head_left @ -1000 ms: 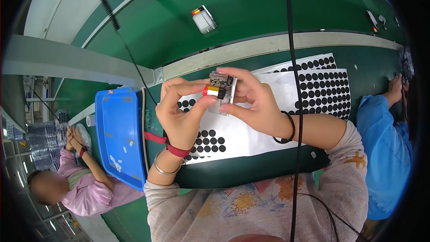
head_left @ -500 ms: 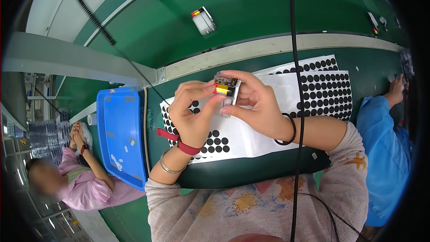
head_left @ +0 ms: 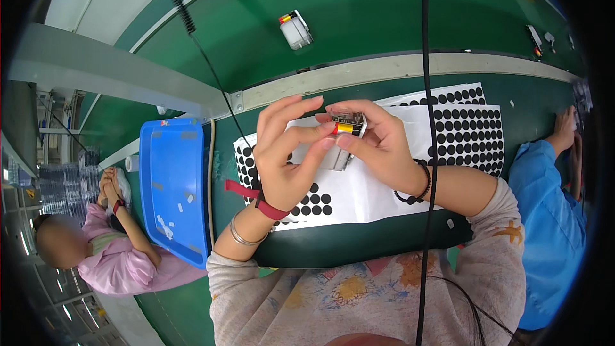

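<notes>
Above the white sheets I hold a small clear plastic case (head_left: 338, 160), with a yellow, red and black battery-like cylinder (head_left: 346, 128) showing in its upper part. My right hand (head_left: 387, 147) is closed round the case's right side, thumb in front and fingers behind. My left hand (head_left: 282, 154) pinches at the red end of the cylinder with thumb and index finger, while its other fingers stretch out above. Fingertips hide part of the case. Under my hands lie white sheets (head_left: 371, 202) bearing rows of black round stickers (head_left: 466, 131).
A blue tray (head_left: 209, 218) with small white bits stands at left. Beyond the pale rail (head_left: 359, 67), a similar case (head_left: 295, 31) rests on the green surface. A black cable (head_left: 426, 90) hangs in front. Co-workers sit at left, in pink (head_left: 118, 269), and right, in blue (head_left: 548, 218).
Both hands and the case have shifted a little to the right in the picture. My left hand's outer fingers have straightened and lifted away from the case. The view has shifted slightly.
</notes>
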Available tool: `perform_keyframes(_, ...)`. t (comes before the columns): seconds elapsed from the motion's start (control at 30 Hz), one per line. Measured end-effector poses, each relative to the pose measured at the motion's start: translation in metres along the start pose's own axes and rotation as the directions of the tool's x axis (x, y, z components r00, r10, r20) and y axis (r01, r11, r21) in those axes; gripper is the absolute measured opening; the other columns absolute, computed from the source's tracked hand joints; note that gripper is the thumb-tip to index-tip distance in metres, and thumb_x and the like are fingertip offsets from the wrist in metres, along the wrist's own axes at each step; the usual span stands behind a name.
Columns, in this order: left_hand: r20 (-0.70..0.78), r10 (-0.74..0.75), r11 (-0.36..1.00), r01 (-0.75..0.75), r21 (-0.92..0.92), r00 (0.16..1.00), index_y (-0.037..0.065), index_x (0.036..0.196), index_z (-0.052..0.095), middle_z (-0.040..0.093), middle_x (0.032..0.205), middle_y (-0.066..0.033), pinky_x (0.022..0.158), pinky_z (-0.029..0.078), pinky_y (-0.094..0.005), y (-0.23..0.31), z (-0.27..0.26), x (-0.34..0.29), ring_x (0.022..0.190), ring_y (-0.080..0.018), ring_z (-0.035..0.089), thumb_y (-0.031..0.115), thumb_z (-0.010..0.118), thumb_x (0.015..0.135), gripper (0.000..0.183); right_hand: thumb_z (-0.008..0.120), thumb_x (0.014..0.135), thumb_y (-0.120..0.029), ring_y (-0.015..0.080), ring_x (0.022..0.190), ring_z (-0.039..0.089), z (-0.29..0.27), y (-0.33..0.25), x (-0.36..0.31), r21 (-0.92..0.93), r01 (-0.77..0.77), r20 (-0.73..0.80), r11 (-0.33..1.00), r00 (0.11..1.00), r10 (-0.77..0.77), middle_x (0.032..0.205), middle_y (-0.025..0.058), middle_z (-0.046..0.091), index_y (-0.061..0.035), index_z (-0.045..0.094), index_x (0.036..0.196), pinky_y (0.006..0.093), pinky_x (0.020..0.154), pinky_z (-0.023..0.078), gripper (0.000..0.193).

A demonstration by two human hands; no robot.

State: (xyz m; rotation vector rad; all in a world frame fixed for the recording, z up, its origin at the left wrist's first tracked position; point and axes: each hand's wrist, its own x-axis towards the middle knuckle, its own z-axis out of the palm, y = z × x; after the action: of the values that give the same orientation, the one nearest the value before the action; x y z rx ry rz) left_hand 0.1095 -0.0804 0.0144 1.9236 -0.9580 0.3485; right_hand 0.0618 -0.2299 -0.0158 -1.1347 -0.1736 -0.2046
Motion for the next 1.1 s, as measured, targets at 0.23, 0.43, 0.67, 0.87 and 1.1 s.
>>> perform_keyframes(0.23, -0.008, -0.149, 0.953, 0.142, -0.269, 0.989, -0.001, 0.093, 0.057, 0.056, 0.108, -0.0147, 0.092, 0.037, -0.0363, -0.002, -0.022, 0.009, 0.106, -0.0240, 0.051, 0.002, 0.057, 0.079, 0.014, 0.060, 0.082, -0.005, -0.0013, 0.075, 0.053, -0.012, -0.003, 0.000, -0.011, -0.139, 0.116, 0.990, 0.983, 0.139, 0.099, 0.0041, 0.063, -0.0013, 0.053, 0.108, 0.0123, 0.052, 0.035, 0.027)
perform_keyframes(0.43, 0.122, -0.043, 0.993, 0.029, 0.112, 0.992, 0.005, 0.085, 0.065, 0.061, 0.100, -0.0084, 0.088, 0.039, -0.0366, 0.011, -0.030, 0.016, 0.098, -0.0247, 0.052, 0.005, 0.065, 0.070, 0.015, 0.060, 0.082, -0.003, 0.0006, 0.080, 0.054, -0.017, -0.002, 0.003, -0.096, -0.097, 0.141, 0.991, 0.984, 0.110, 0.104, 0.0067, 0.061, -0.0004, 0.052, 0.109, 0.0133, 0.055, 0.038, 0.029)
perform_keyframes(0.67, 0.069, 0.019, 0.950, -0.040, 0.309, 0.997, 0.015, 0.086, 0.072, 0.061, 0.109, -0.0012, 0.088, 0.038, -0.0354, 0.018, -0.021, 0.009, 0.103, -0.0248, 0.047, 0.013, 0.075, 0.058, 0.028, 0.061, 0.077, 0.008, 0.0207, 0.111, 0.052, -0.009, 0.001, 0.003, 0.022, 0.089, 0.152, 0.996, 0.984, -0.092, 0.115, 0.0135, 0.055, 0.0011, 0.046, 0.117, 0.0243, 0.083, 0.049, 0.043)
perform_keyframes(0.87, 0.025, 0.023, 0.942, -0.030, 0.335, 0.999, 0.015, 0.085, 0.072, 0.060, 0.112, -0.0014, 0.090, 0.035, -0.0361, 0.020, -0.017, 0.005, 0.103, -0.0250, 0.046, 0.012, 0.076, 0.056, 0.029, 0.062, 0.076, 0.007, 0.0194, 0.111, 0.052, -0.008, -0.004, 0.000, -0.032, 0.071, 0.140, 0.997, 0.988, -0.066, 0.117, 0.0138, 0.054, 0.0001, 0.047, 0.118, 0.0215, 0.077, 0.050, 0.045)
perform_keyframes(1.1, 0.029, 0.000, 0.952, -0.009, 0.306, 1.000, 0.014, 0.085, 0.071, 0.060, 0.113, -0.0022, 0.090, 0.034, -0.0354, 0.018, -0.015, 0.006, 0.102, -0.0243, 0.046, 0.012, 0.076, 0.057, 0.029, 0.064, 0.076, 0.004, 0.0166, 0.106, 0.056, -0.008, -0.002, 0.000, -0.100, 0.059, 0.107, 0.993, 0.993, -0.048, 0.115, 0.0137, 0.057, -0.0008, 0.048, 0.117, 0.0203, 0.071, 0.051, 0.045)
